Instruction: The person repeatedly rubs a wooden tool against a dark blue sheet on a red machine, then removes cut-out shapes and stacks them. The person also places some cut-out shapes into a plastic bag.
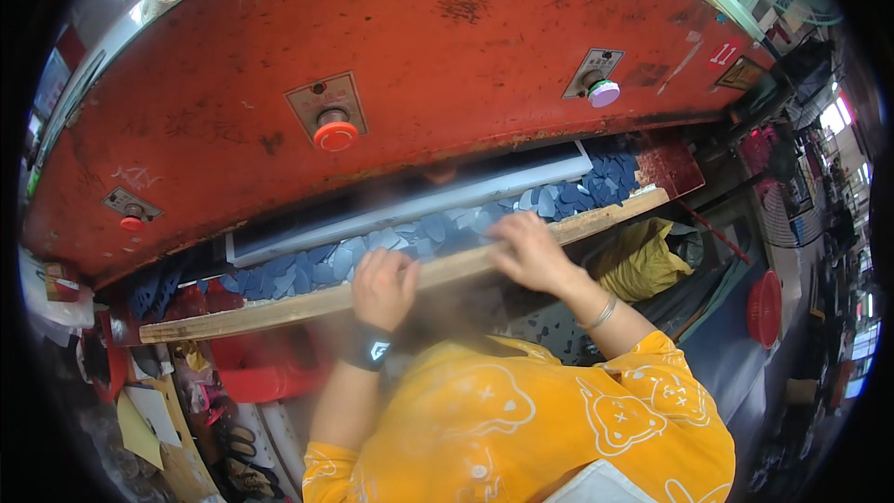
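Our left hand (384, 287) bends over the wooden board (454, 268); our right hand (535, 255) is blurred, and we cannot tell whether either grips anything. Just beyond, blue pieces (433, 229) lie heaped along the board, before a white slab (419, 208) and red machine (447, 56).

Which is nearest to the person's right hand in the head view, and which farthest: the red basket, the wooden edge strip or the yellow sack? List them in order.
From the right hand:
1. Wooden edge strip: right at the hand, running off to both sides.
2. Yellow sack: to the hand's right.
3. Red basket: farther right, beyond the sack.
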Motion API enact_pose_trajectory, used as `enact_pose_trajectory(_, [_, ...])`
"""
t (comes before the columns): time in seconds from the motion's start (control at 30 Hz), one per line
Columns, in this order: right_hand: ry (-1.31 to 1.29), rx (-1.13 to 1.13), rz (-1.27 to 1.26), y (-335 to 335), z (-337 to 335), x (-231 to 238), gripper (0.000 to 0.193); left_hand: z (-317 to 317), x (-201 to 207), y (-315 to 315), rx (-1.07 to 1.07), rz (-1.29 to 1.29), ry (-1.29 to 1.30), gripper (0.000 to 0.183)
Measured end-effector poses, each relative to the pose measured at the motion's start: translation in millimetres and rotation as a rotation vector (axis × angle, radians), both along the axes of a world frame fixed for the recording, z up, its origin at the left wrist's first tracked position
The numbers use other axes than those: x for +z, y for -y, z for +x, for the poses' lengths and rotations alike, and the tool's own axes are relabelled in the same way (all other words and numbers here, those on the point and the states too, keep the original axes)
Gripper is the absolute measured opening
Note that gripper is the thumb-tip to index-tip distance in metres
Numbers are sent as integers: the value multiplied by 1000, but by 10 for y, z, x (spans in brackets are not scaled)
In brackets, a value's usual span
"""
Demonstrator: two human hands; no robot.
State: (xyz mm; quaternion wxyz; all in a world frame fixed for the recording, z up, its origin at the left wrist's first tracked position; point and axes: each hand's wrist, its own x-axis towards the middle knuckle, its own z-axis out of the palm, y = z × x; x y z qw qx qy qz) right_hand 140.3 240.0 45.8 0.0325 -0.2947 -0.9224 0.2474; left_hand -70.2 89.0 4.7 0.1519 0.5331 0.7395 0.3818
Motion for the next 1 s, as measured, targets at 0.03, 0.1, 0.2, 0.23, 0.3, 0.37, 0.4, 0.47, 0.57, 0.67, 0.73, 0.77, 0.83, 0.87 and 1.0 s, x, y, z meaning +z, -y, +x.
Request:
enact_pose_trajectory(0.03, [19,-19,16,65,-10,-27,30,-12,2,-23,3,7,-3,15])
enact_pose_trajectory(0.1, [61,-42,30,168,-1,-28,30,1,16,-20,2,-24,22,15])
enact_pose_trajectory(0.2, [1,-37,88,185,-2,10,32,15,15,-10,8,-31,12,16])
enact_pose_trajectory(0.23, [-5,-24,78,196,9,32,30,26,12,1,12,-32,9,16])
enact_pose_trajectory(0.3, [15,-2,50,202,20,53,27,29,-6,10,13,-60,25,17])
enact_pose_trajectory(0.37, [-11,-28,48,211,28,57,27,20,-22,8,15,-55,30,18])
enact_pose_trajectory(0.4, [-5,-11,47,218,33,54,27,17,-33,6,3,-56,33,18])
enact_pose_trajectory(0.47, [-34,-37,17,256,47,54,27,27,-47,28,8,-71,37,19])
enact_pose_trajectory(0.57, [7,-20,-40,304,59,95,26,88,-88,97,13,-68,42,20])
enact_pose_trajectory(0.67, [154,82,-160,272,81,256,28,197,-92,253,23,-52,69,20])
enact_pose_trajectory(0.73, [293,217,-330,167,85,393,31,265,-44,379,-17,-76,93,22])
enact_pose_trajectory(0.77, [477,221,-578,39,82,456,43,286,5,443,-34,-136,111,23])
enact_pose_trajectory(0.83, [233,39,-841,-103,7,492,49,296,127,541,-112,-253,144,26])
enact_pose_trajectory(0.87, [89,-123,-934,-125,-53,469,53,298,194,570,-172,-364,166,28])
enact_pose_trajectory(1.0, [14,-148,-19,174,-467,129,93,419,376,515,-13,-91,531,31])
